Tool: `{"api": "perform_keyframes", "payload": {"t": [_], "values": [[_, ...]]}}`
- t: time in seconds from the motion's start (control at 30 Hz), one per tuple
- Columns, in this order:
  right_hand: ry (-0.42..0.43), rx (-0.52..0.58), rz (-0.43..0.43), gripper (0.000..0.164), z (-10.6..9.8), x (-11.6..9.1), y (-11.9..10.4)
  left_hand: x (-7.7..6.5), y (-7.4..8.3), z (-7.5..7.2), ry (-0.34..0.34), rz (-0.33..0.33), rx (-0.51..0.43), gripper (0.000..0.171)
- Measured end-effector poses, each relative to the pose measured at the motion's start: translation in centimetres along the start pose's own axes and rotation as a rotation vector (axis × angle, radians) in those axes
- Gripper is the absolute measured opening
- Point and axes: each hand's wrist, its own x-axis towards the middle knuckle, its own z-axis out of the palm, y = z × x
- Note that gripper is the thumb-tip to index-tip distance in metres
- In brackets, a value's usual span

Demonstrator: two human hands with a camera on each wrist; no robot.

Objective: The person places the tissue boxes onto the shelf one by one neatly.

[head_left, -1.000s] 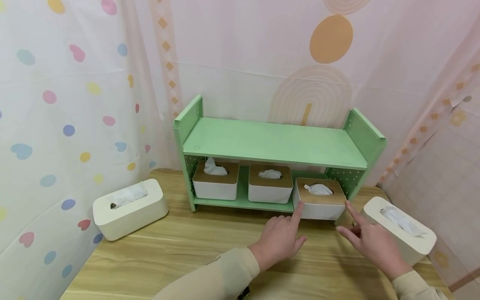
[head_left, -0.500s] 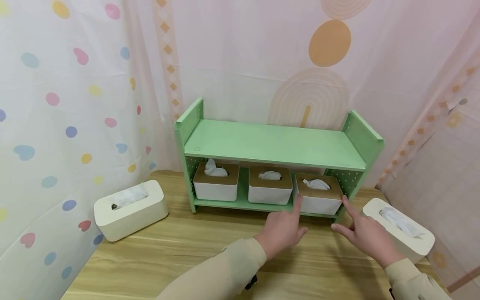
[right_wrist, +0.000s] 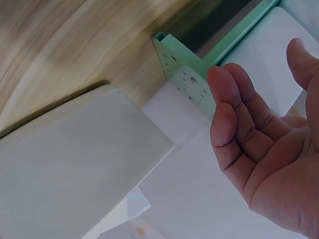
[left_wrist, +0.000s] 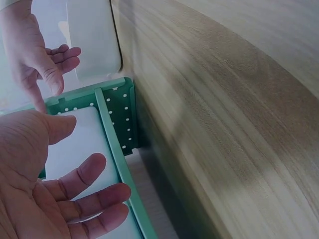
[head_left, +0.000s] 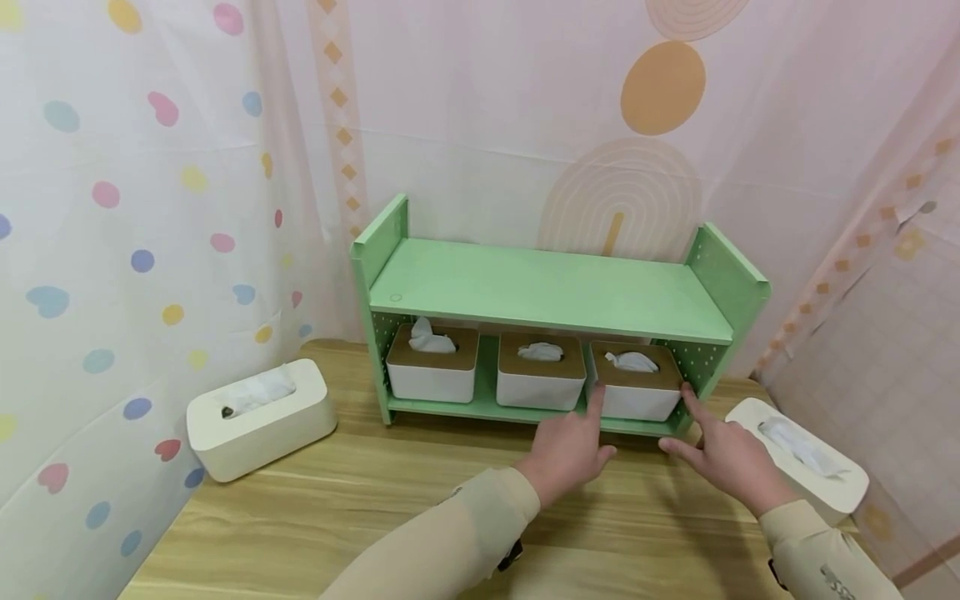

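On the lower board of a green shelf (head_left: 547, 283) stands the right-hand tissue box (head_left: 637, 402), white with a brown lid and a tissue poking out. My left hand (head_left: 566, 450) touches its front left top edge with an outstretched index finger. The index finger of my right hand (head_left: 735, 462) touches the front right corner. Neither hand grips the box; in the wrist views the other fingers of the left hand (left_wrist: 60, 189) and right hand (right_wrist: 269, 134) are loosely bent around nothing. The middle tissue box (head_left: 540, 387) and left tissue box (head_left: 432, 381) share that board.
A long cream tissue box (head_left: 262, 446) lies on the wooden table (head_left: 360, 517) left of the shelf. Another cream tissue box (head_left: 825, 487) sits to the right, close beside my right hand. Patterned curtains (head_left: 480, 125) hang behind and at both sides.
The right-hand tissue box has slid back onto the lower board, away from me, until its front roughly lines up with the other two. Both index fingers moved forward with it.
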Motion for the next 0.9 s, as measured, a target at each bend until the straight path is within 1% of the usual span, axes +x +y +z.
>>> {"api": "perform_keyframes", "payload": {"t": [0.13,0.2,0.3,0.4,0.5,0.6,0.63,0.67,0.77,0.83,0.9], "values": [[-0.002,0.002,0.004,0.104,0.0,0.0,0.0,-0.1,-0.1,0.0,0.002,0.001,-0.003,0.098],[0.002,0.008,0.001,0.105,0.1,-0.1,-0.1,-0.3,-0.2,0.0,0.011,0.019,-0.004,0.097],[0.033,0.020,-0.015,0.106,0.5,-0.5,-0.1,-1.2,-1.0,0.1,0.032,0.080,0.010,0.090],[0.096,0.011,-0.044,0.098,0.9,-1.1,-0.3,-2.6,-2.5,0.3,0.037,0.147,0.016,0.079],[0.165,-0.006,-0.092,0.083,1.5,-1.8,-0.4,-4.6,-5.2,0.4,0.010,0.180,-0.015,0.069],[0.196,-0.014,-0.125,0.069,2.2,-2.6,-0.4,-7.0,-8.8,0.4,-0.020,0.177,-0.095,0.063],[0.197,-0.015,-0.127,0.065,2.4,-2.9,-0.3,-7.8,-10.2,0.4,-0.018,0.170,-0.128,0.061],[0.191,-0.013,-0.121,0.063,2.6,-3.2,-0.2,-8.7,-11.4,0.3,-0.016,0.161,-0.165,0.060],[0.151,-0.007,-0.079,0.059,3.3,-4.0,0.2,-11.0,-15.0,0.1,0.016,0.118,-0.216,0.056],[0.137,-0.002,-0.053,0.058,3.7,-4.4,0.6,-12.4,-16.9,-0.2,0.051,0.083,-0.221,0.053],[0.123,0.003,-0.030,0.058,4.1,-4.7,1.0,-13.6,-18.3,-0.7,0.072,0.039,-0.202,0.051]]}}
